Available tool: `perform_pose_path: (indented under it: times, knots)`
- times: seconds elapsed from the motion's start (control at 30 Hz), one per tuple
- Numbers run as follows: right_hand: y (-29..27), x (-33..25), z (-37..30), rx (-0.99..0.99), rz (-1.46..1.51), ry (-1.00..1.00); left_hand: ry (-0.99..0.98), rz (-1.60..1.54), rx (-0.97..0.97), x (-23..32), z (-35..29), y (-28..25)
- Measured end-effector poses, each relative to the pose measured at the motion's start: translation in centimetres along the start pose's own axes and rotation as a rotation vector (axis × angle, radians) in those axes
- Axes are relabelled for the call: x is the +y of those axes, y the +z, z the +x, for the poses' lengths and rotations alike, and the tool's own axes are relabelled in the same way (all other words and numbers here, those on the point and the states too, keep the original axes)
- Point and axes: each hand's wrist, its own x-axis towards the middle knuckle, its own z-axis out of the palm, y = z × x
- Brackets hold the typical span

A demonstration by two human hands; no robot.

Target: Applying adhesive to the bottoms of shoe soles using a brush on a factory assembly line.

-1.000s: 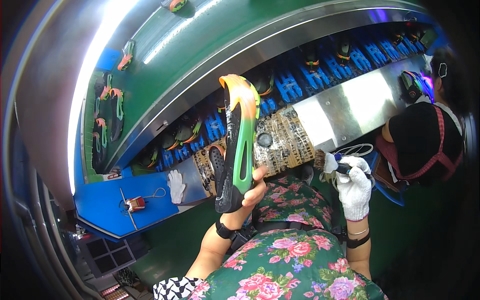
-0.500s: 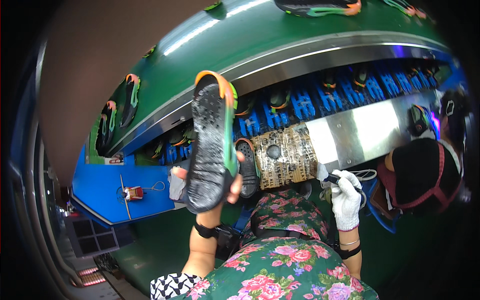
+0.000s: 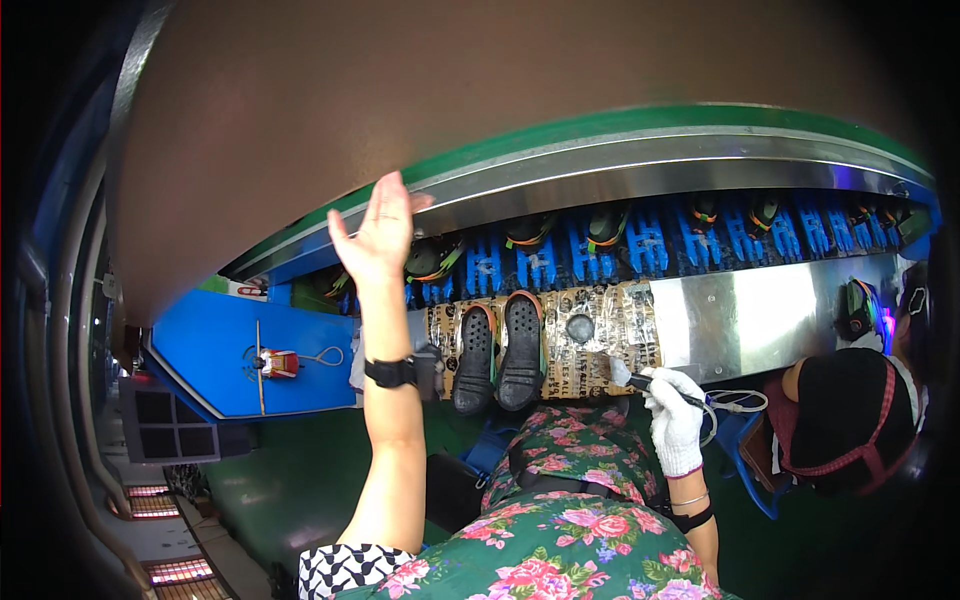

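Note:
My bare left hand (image 3: 378,232) is empty, its fingers spread, raised at the metal edge of the green conveyor. In my gloved right hand (image 3: 675,410) is a brush (image 3: 632,377) with a dark handle and whitish bristle end, pointing left over the taped cardboard (image 3: 600,340). A black perforated shoe (image 3: 476,360) with an orange and green rim lies on the cardboard in front of me. Close to its right lies a matching black shoe (image 3: 521,355). Neither hand touches the shoes.
Blue racks (image 3: 590,250) holding shoes run beneath the conveyor edge (image 3: 600,155). A bare metal plate (image 3: 755,310) continues to the right, where a co-worker (image 3: 840,420) sits. At the left is a blue table (image 3: 215,350) with a small red and white item (image 3: 278,364). A brown surface (image 3: 500,60) covers the top.
My left hand has let go of the shoe, which now lies beside the other, and has reached up to the conveyor edge. The view has shifted, hiding most of the belt. The brush stays held.

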Motion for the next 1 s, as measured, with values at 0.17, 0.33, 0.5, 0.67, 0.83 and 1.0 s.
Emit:
perform_pose_path:
  times: [0.17,0.33,0.5,0.67,0.83,1.0]
  knots:
    - [-1.3,0.1,0.3,0.072,0.073,-0.034,-0.002,0.862,-0.279,-11.7,-1.9,1.0]
    - [-1.9,-0.1,-0.3,0.128,0.070,-0.106,0.252,1.715,-0.567,-26.5,2.4,4.2]
    - [-4.0,-0.1,-1.8,0.204,0.115,-0.182,0.557,2.221,-0.552,-37.3,10.2,6.2]
    - [-5.7,-0.7,-3.3,0.315,0.144,-0.212,0.641,2.048,-0.544,-38.5,12.8,6.6]
    - [-6.6,-2.1,-3.9,0.362,0.171,-0.210,0.383,1.323,-0.320,-33.4,6.8,7.6]
    - [-5.4,-4.5,-3.7,0.388,0.181,-0.230,0.270,1.013,-0.265,-22.1,2.2,5.3]
